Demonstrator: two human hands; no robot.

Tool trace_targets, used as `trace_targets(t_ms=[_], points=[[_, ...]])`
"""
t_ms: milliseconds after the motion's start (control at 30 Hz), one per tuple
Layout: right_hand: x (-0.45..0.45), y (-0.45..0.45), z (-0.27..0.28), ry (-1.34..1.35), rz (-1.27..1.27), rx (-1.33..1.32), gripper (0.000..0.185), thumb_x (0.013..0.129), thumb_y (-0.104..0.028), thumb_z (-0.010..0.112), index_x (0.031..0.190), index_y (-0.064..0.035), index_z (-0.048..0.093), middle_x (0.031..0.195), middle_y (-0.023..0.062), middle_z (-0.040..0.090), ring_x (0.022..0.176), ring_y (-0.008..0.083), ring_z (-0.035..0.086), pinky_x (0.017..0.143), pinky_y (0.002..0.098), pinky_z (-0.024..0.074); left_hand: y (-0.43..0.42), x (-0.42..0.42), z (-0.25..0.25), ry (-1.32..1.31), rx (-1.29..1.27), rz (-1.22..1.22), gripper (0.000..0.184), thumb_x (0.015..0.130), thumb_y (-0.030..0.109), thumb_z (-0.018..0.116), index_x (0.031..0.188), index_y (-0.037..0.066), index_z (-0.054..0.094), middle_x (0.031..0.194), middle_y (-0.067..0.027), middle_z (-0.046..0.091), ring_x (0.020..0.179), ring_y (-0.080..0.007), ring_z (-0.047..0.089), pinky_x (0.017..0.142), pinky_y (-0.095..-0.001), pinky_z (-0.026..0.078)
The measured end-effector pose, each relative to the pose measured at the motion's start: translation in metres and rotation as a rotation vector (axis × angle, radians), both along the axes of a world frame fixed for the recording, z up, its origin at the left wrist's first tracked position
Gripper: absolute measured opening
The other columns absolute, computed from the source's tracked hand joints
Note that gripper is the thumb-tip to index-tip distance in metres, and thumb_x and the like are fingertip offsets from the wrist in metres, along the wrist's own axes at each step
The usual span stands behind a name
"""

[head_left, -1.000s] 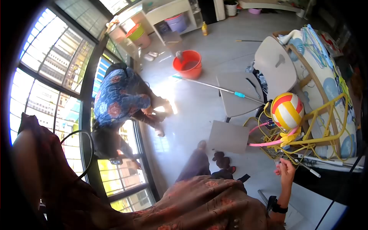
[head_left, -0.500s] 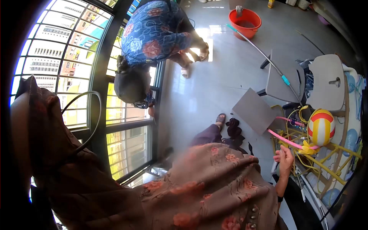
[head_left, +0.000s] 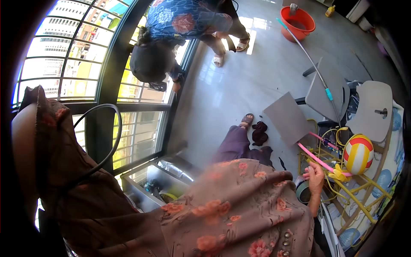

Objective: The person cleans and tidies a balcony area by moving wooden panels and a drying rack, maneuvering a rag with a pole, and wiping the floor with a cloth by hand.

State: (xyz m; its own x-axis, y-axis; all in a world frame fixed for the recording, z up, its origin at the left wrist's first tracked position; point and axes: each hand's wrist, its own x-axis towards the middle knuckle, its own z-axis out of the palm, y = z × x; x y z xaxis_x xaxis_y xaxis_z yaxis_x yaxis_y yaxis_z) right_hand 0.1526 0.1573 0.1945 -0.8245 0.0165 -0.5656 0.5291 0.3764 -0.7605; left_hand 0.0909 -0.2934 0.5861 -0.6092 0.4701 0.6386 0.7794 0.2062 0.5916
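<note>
My right hand (head_left: 314,178) hangs at my side with its fingers loosely curled and apart, and I see nothing in it. Close by are a pink tube (head_left: 317,156), a yellow metal frame (head_left: 352,196) and a red, white and yellow ball (head_left: 358,153). From this view I cannot tell whether the fingers touch the frame. My left arm is raised at the left edge in a brown flowered sleeve (head_left: 55,141). Its hand is out of sight. A dark cable (head_left: 119,128) loops beside that sleeve.
Another person in a blue flowered top (head_left: 184,23) bends by the barred window (head_left: 64,60). On the floor stand a red bucket (head_left: 309,18), a mop pole (head_left: 307,55), a grey chair (head_left: 327,92) and a dark cloth (head_left: 260,132). An open box (head_left: 139,190) holds several items.
My view has shifted, bringing the open box at lower left into fuller view. The bucket and chair appear further right. My right hand stays low beside the yellow frame.
</note>
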Motion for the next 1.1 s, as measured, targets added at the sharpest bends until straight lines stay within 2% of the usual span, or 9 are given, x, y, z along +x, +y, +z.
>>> trace_targets(t_ms=[367, 733, 1100], points=[[0.008, 0.014, 0.005, -0.008, 0.035, 0.034, 0.028, 0.083, -0.012, 0.052, 0.107, 0.001, 0.055, 0.076, 0.0085, 0.061, 0.055, 0.0108, 0.056, 0.05, 0.0216, 0.0442, -0.001, 0.037, 0.009, 0.053, 0.007, 0.053, 0.06, 0.087, 0.05, 0.037, 0.118, -0.001, 0.043, 0.121, -0.0179, 0.044, 0.11, -0.032, 0.046, 0.095, -0.0466, 0.035], [0.003, 0.0, -0.013, -0.055, 0.202, 0.009, 0.026, 0.084, -0.012, 0.052, 0.107, 0.0015, 0.055, 0.078, 0.0086, 0.061, 0.057, 0.0112, 0.057, 0.05, 0.0214, 0.0454, -0.014, 0.069, 0.017, 0.09, 0.045, 0.187, 0.059, 0.087, 0.05, 0.037, 0.118, 0.0, 0.043, 0.122, -0.0171, 0.042, 0.111, -0.0317, 0.044, 0.095, -0.047, 0.034], [-0.008, -0.059, -0.002, -0.105, 0.246, 0.063, 0.026, 0.083, -0.01, 0.053, 0.107, 0.0015, 0.054, 0.078, 0.0092, 0.061, 0.056, 0.0116, 0.057, 0.05, 0.0223, 0.0465, -0.095, 0.088, 0.003, 0.087, 0.086, 0.317, 0.058, 0.087, 0.05, 0.037, 0.118, 0.001, 0.043, 0.124, -0.0163, 0.041, 0.112, -0.0314, 0.043, 0.096, -0.0474, 0.033]])
